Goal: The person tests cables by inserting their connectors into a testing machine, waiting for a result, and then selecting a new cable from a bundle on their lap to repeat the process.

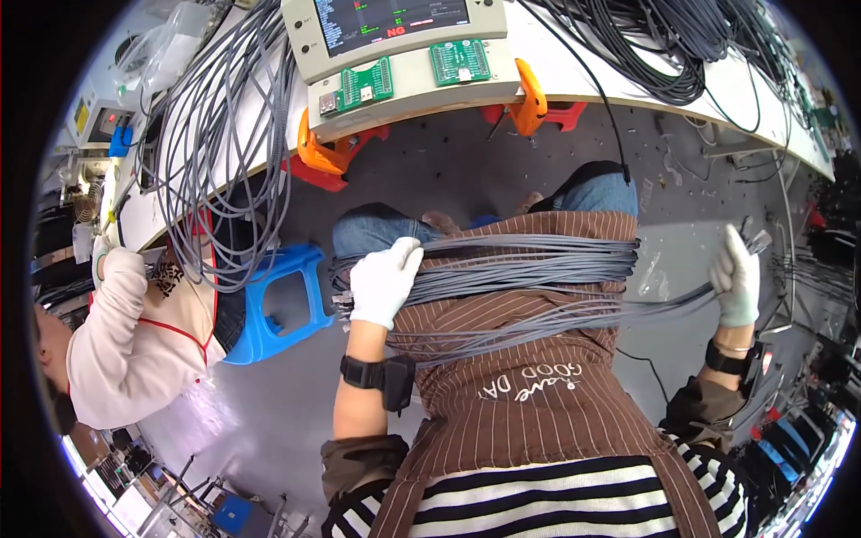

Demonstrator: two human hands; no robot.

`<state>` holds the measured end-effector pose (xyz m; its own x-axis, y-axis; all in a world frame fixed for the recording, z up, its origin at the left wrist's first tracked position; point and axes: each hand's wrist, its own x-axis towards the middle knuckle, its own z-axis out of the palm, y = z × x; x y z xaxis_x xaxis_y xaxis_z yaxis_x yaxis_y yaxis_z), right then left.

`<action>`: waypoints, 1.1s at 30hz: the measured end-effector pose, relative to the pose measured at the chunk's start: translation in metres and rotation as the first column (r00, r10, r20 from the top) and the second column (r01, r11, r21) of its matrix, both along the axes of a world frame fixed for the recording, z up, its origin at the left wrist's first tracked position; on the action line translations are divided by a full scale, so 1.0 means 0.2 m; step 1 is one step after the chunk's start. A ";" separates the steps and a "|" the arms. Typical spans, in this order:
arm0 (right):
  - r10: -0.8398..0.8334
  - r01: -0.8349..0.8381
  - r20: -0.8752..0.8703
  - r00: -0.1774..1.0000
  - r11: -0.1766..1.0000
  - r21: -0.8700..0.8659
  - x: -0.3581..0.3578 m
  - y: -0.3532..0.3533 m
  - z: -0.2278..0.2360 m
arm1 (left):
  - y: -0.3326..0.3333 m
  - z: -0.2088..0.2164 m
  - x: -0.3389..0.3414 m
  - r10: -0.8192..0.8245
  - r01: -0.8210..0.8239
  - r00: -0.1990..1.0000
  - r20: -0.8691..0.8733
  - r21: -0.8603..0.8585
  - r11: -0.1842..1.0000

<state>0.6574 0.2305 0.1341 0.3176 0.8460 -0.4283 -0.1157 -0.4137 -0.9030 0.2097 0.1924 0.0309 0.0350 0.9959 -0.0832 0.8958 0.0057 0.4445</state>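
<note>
Across my lap, over a brown striped apron [529, 426], lies a bundle of grey cables [529, 269] looped several times. At its left end my left hand [386, 280], in a white glove, is closed round the cables, with some connector ends [342, 305] showing beside it. Off to the right, my gloved right hand [737, 276] is raised and closed on a group of cable ends, their plugs [760, 240] sticking out past the fingers. From that hand the strands [668, 307] run left across the apron, below the main bundle. The left palm and inner fingers are hidden.
Ahead stands a tester [404, 67] with a screen, green circuit boards [459, 61] and orange handles [531, 97]. More grey cables hang off the table [242, 117] at left, and dark coils [664, 54] lie at right. A co-worker [134, 323] sits left, near a blue stool [269, 305].
</note>
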 end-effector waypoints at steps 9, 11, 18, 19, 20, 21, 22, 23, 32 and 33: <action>0.521 -0.560 -0.221 0.824 0.808 -0.182 -0.58 -0.04 -0.01 | -0.06 0.31 0.16 0.480 -0.238 0.415 0.773 -0.417 0.877; 0.380 -0.483 -0.388 0.840 0.850 -0.211 -0.69 -0.05 -0.02 | -0.13 0.36 0.20 0.437 -0.246 0.159 0.885 -0.393 0.886; -0.062 0.137 -0.685 0.726 0.989 0.055 -0.45 -0.05 -0.28 | -0.20 0.39 0.15 0.200 -0.580 -0.225 0.954 -0.296 0.759; -0.142 0.209 -0.652 0.745 0.977 0.026 -0.34 -0.05 -0.31 | -0.21 0.35 0.04 0.100 -0.619 -0.439 0.893 -0.381 0.686; -0.221 0.283 -0.616 0.756 0.959 0.002 -0.23 -0.05 -0.33 | -0.22 0.30 -0.13 -0.025 -0.629 -0.619 0.785 -0.476 0.614; -0.223 0.282 -0.614 0.758 0.960 -0.001 -0.13 -0.06 -0.36 | -0.28 0.27 -0.28 0.018 -0.755 -0.534 0.845 -0.487 0.439; -0.361 0.409 -0.501 0.786 0.913 -0.017 -0.05 -0.06 -0.39 | -0.37 0.24 -0.44 0.079 -0.856 -0.449 0.890 -0.453 0.249; -0.494 0.530 -0.377 0.784 0.848 -0.010 0.04 -0.07 -0.42 | -0.50 0.18 -0.62 0.083 -0.866 -0.428 0.900 -0.435 0.246; -0.744 0.731 0.015 0.668 0.660 0.173 0.43 -0.14 -0.43 | -0.87 0.32 -1.04 0.469 -0.970 -0.217 0.856 -0.243 -0.006; -0.713 0.696 0.041 0.700 0.693 0.188 0.41 -0.12 -0.38 | -0.84 0.38 -0.99 0.487 -0.964 -0.205 0.849 -0.261 0.049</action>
<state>0.7399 0.2063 0.0590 0.8804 0.4040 -0.2484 -0.2222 -0.1113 -0.9686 0.0109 0.0252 0.1076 -0.9533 0.1386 -0.2685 -0.2642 0.0489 0.9632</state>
